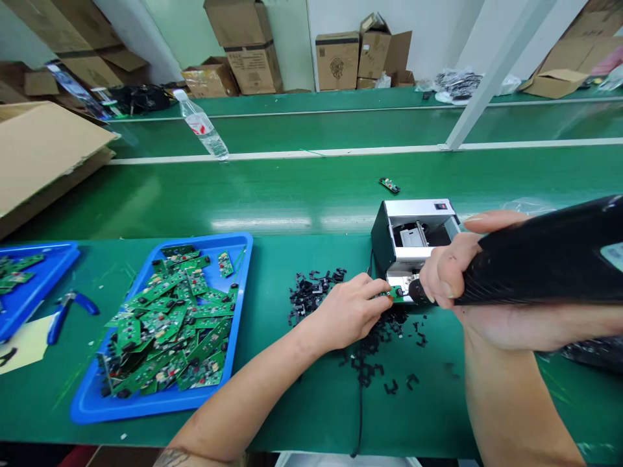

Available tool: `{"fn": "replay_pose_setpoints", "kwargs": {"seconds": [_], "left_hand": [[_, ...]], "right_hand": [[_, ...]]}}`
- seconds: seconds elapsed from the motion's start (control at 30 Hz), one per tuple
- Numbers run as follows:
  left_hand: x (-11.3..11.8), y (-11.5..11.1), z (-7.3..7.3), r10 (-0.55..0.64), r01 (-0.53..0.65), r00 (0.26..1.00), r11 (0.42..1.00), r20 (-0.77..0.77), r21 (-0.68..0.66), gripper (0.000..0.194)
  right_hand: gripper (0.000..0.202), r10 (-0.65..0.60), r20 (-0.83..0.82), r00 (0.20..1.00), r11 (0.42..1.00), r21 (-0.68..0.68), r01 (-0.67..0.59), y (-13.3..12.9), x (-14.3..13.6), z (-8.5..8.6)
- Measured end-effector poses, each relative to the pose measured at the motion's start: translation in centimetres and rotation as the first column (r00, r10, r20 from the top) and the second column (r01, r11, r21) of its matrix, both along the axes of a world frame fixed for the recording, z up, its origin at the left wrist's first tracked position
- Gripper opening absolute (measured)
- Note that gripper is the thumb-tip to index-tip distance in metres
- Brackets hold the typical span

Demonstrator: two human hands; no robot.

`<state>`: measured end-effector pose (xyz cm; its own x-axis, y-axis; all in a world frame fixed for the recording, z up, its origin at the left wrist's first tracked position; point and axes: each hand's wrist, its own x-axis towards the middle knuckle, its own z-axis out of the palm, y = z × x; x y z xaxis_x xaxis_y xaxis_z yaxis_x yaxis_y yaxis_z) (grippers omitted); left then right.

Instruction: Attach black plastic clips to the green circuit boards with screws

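Head view: From my remote seat I see a bare left hand (353,303) and a bare right hand (448,272) close together over the green worktop (272,272).
Left fingers: Thumb and fingertips are pinched on the left end of a small green circuit board (398,293).
Right fingers: They are wrapped round the front of a thick black cylindrical tool (545,259), one digit laid along its upper side.
Tool direction: Its nose points left at the board's right end; whether they touch I cannot tell. The long axis runs nearly level across my view, rising slightly rightward.
Board: It sits at the front of a silver-and-black box-shaped machine (384,237); with the fingers over it, I cannot fix its long axis.
Black bits: Small black plastic pieces (311,292) lie scattered around the left hand.
Blue tray: A blue plastic tray (243,272) heaped with green circuit boards (165,324) stands further left.
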<state>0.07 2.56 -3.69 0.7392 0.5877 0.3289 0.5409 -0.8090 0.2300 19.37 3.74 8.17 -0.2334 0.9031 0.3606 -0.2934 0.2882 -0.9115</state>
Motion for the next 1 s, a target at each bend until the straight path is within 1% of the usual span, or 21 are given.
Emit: {"fn": "replay_pose_setpoints", "kwargs": {"seconds": [0.03, 0.1, 0.17, 0.23, 0.53, 0.67, 0.83, 1.0], "left_hand": [[0.0, 0.0, 0.0, -0.002, 0.002, 1.0, 1.0, 0.003, -0.001, 0.018], [0.0, 0.0, 0.1, -0.004, 0.004, 1.0, 1.0, 0.012, 0.002, 0.019], [0.0, 0.0, 0.0, -0.003, 0.003, 1.0, 1.0, 0.02, 0.007, 0.02], [0.0, 0.0, 0.0, -0.002, 0.002, 1.0, 1.0, 0.024, 0.009, 0.021], [0.0, 0.0, -0.2, 0.004, -0.004, 0.999, 1.0, 0.032, -0.017, 0.021], [0.0, 0.0, -0.2, 0.0, 0.0, 0.999, 1.0, 0.048, -0.005, 0.02], [0.1, -0.1, 0.0, 0.01, -0.01, 0.999, 1.0, 0.04, 0.008, 0.021], [0.1, -0.1, -0.1, 0.012, -0.012, 0.999, 1.0, 0.037, 0.008, 0.022]], "right_hand": [[0.064, 0.016, 0.009, 1.0, 1.0, -0.011, -0.015, 0.1, 0.0, 0.0], [0.065, 0.009, -0.05, 0.999, 1.0, 0.005, -0.009, 0.2, -0.2, 0.0], [0.063, -0.002, -0.127, 0.992, 0.999, 0.039, 0.007, 0.2, -0.6, 0.1], [0.058, 0.006, -0.167, 0.986, 0.998, 0.055, 0.004, 0.2, -1.0, 0.1], [0.054, 0.042, -0.189, 0.981, 0.996, 0.089, -0.026, 0.3, -1.4, -0.6], [0.055, 0.023, -0.181, 0.983, 0.996, 0.085, -0.007, 0.4, -1.5, -0.5], [0.061, -0.018, -0.186, 0.982, 0.997, 0.074, 0.032, 0.3, -2.0, -0.4], [0.059, 0.023, -0.197, 0.98, 0.997, 0.075, -0.008, 0.4, -2.0, -0.9]]}}
